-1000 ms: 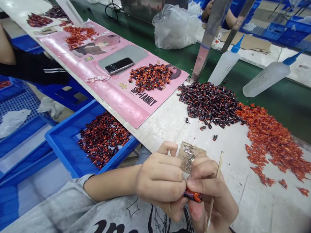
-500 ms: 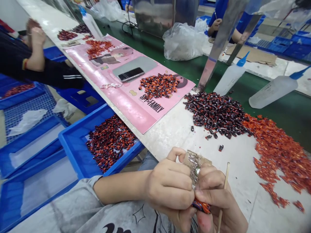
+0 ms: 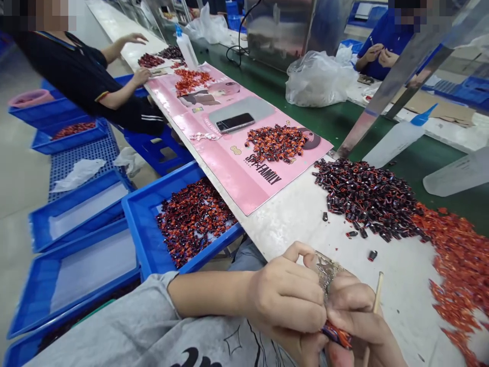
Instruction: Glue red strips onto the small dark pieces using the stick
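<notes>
- Left hand (image 3: pixel 286 300) clenched, pinching a red-and-blue wrapped piece (image 3: pixel 336 335) at near right.
- Right hand (image 3: pixel 359 311) grasps a wooden stick (image 3: pixel 378 290).
- Foil-covered card (image 3: pixel 326 272) held between hands; grip close, steady.

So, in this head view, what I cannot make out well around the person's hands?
In the head view:
- The small striped piece: the left hand and the right hand cover most of it, so its shape is unclear.
- The wooden stick: the right hand hides its middle.
- The crinkled metallic sheet: fingers cover its lower part.
- The plastic bottle: the right edge cuts it off.
</notes>
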### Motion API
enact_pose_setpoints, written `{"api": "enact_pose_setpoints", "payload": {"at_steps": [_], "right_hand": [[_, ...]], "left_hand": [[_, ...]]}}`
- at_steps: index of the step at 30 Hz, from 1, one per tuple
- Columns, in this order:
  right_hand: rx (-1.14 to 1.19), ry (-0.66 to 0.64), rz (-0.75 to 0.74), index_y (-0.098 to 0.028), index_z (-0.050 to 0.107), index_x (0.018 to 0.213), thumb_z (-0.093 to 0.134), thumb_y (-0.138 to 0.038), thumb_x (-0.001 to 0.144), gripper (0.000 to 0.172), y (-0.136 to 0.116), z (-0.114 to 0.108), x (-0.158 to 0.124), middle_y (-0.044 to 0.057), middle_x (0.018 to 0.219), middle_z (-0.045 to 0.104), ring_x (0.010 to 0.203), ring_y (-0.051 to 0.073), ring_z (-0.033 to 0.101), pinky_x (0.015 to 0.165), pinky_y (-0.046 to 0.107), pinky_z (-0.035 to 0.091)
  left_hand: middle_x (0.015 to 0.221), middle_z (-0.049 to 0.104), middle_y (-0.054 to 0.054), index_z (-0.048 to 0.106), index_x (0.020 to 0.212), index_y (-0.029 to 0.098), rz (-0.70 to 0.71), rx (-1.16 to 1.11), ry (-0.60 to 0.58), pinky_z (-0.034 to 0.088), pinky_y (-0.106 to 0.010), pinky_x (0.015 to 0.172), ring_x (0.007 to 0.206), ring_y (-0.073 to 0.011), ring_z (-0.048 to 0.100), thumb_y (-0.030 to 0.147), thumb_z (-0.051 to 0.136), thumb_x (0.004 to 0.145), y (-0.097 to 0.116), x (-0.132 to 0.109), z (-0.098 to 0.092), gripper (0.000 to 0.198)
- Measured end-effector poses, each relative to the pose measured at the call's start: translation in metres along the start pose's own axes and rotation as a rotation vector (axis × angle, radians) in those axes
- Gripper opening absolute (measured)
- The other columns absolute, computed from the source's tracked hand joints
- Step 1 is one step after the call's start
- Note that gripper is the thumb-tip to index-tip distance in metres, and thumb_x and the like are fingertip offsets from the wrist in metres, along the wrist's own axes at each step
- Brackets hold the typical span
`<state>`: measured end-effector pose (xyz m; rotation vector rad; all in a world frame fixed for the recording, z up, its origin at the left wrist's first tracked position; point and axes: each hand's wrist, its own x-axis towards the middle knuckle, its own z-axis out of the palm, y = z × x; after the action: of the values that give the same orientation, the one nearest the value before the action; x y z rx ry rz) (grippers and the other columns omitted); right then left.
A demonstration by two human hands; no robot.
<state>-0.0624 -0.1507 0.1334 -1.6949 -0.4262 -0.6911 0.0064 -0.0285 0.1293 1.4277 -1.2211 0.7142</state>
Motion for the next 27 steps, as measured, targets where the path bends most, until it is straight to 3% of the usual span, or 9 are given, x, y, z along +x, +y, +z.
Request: {"api": "enact_pose_setpoints", "payload": {"at_steps": [4,8,13,21,24,26,27], "right_hand": [[0.101,-0.014,0.016,-0.017,0.062,0.096,0.061,-0.032,0.103,0.017,0.001,0.005,0.004,0.001,0.085,0.052,0.080,0.015,0.054,0.070,0.031,0.049],[0.208,-0.038,0.050,-0.018,0.061,0.100,0.061,-0.034,0.103,0.016,-0.001,0.014,0.008,0.000,0.087,0.051,0.081,0.013,0.055,0.069,0.029,0.051],[0.235,-0.052,0.067,-0.019,0.061,0.104,0.060,-0.032,0.103,0.013,-0.004,0.020,0.007,0.000,0.089,0.050,0.082,0.013,0.055,0.065,0.025,0.051],[0.101,-0.140,0.051,-0.022,0.067,0.116,0.064,-0.033,0.101,0.018,0.005,0.010,-0.002,0.004,0.099,0.057,0.094,0.014,0.059,0.075,0.026,0.055],[-0.010,-0.099,0.085,-0.022,0.066,0.128,0.067,-0.038,0.099,0.033,0.014,-0.001,-0.010,0.009,0.111,0.065,0.108,0.020,0.062,0.090,0.034,0.056],[-0.073,0.027,0.150,-0.021,0.069,0.125,0.066,-0.038,0.099,0.032,0.021,-0.012,-0.016,0.010,0.110,0.069,0.108,0.023,0.065,0.091,0.038,0.056],[-0.107,0.099,0.205,-0.020,0.071,0.120,0.066,-0.038,0.098,0.029,0.024,-0.018,-0.019,0.011,0.108,0.070,0.106,0.024,0.067,0.089,0.039,0.057]], "left_hand": [[0.052,0.048,0.011,0.046,0.080,0.022,-0.188,0.038,0.034,0.042,-0.034,0.078,0.041,-0.0076,0.040,0.022,0.053,0.090,0.010,-0.007,-0.005,0.012],[0.058,0.056,0.009,0.046,0.083,0.023,-0.362,-0.046,0.039,0.042,-0.034,0.080,0.043,-0.0075,0.045,0.029,0.055,0.091,0.018,-0.010,-0.014,0.013],[0.058,0.054,0.010,0.046,0.084,0.023,-0.388,-0.059,0.041,0.040,-0.032,0.075,0.045,-0.0075,0.045,0.028,0.056,0.088,0.019,-0.010,-0.022,0.012],[0.056,0.054,0.011,0.052,0.084,0.022,-0.349,-0.005,0.018,0.039,-0.032,0.079,0.047,-0.0067,0.047,0.016,0.057,0.081,0.021,-0.012,-0.031,0.008],[0.060,0.061,0.008,0.059,0.085,0.022,-0.361,0.147,-0.034,0.039,-0.035,0.083,0.052,-0.0092,0.052,0.019,0.059,0.083,0.003,-0.020,-0.042,0.003],[0.063,0.066,0.004,0.066,0.083,0.022,-0.493,0.366,-0.077,0.038,-0.038,0.087,0.059,-0.0127,0.057,0.026,0.062,0.084,-0.023,-0.027,-0.056,0.006],[0.065,0.068,0.003,0.069,0.081,0.023,-0.639,0.501,-0.129,0.037,-0.039,0.088,0.063,-0.0149,0.059,0.031,0.064,0.083,-0.039,-0.031,-0.064,0.010]]}}
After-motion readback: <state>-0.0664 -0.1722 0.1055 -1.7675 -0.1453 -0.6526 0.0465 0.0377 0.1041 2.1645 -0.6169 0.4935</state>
